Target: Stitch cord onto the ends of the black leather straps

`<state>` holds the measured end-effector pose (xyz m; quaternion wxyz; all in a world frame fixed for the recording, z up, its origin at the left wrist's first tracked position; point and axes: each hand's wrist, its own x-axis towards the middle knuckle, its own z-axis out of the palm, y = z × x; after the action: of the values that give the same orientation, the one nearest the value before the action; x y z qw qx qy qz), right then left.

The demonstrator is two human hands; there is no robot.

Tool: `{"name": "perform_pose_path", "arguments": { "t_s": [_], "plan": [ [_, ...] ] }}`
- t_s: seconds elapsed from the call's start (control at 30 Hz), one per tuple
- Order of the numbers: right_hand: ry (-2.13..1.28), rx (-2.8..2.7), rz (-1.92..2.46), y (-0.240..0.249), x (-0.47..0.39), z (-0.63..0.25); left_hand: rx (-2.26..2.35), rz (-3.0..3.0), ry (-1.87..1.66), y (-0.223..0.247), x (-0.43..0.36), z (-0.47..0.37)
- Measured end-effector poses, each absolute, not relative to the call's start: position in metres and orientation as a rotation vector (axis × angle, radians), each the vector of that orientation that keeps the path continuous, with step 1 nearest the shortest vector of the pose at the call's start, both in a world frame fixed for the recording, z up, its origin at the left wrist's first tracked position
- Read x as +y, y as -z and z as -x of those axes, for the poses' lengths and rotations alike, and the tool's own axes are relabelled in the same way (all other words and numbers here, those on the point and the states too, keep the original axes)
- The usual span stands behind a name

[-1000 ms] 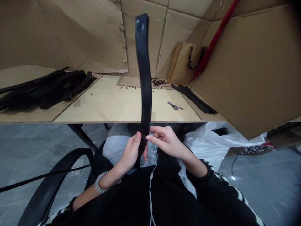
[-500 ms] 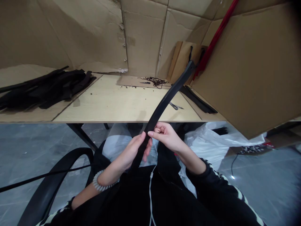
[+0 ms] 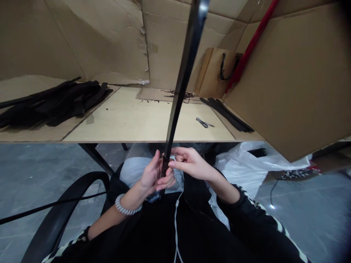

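A long black strip stands nearly upright in front of me, turned edge-on, its top reaching the upper edge of the view. My left hand is closed round its lower part, above my lap. My right hand pinches the same part from the right, thumb against the strip and index finger reaching behind it. What the strip is made of, and whether it is folded at the fingers, I cannot make out. Small thread snips lie on the table beyond my hands.
A heap of black strips lies at the left; a few more strips lie at the right. Tangled dark cord sits at the back near a cardboard box. Cardboard panels wall the table. A white plastic bag hangs below, right.
The strip has swung from leaning right to nearly upright and turned edge-on. My left hand has rolled, its fingers now wrapped round the strip. My right hand has shifted slightly lower.
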<state>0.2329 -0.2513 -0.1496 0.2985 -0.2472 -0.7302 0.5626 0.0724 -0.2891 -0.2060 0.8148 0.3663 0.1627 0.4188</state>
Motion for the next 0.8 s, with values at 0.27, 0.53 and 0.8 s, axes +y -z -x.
{"name": "perform_pose_path", "arguments": {
  "t_s": [0.27, 0.53, 0.8],
  "plan": [
    [-1.613, -1.829, 0.701, 0.149, -0.254, -0.230, 0.290, -0.849, -0.830, 0.216, -0.284, -0.070],
    [-1.678, -1.886, 0.560, 0.147, -0.251, -0.233, 0.503, -0.950, -1.140, 0.210, -0.298, -0.075],
    [-1.536, -1.807, 0.795, 0.162, -0.250, -0.230, 0.868, -1.175, -1.343, 0.212, -0.297, -0.080]
  ]
}}
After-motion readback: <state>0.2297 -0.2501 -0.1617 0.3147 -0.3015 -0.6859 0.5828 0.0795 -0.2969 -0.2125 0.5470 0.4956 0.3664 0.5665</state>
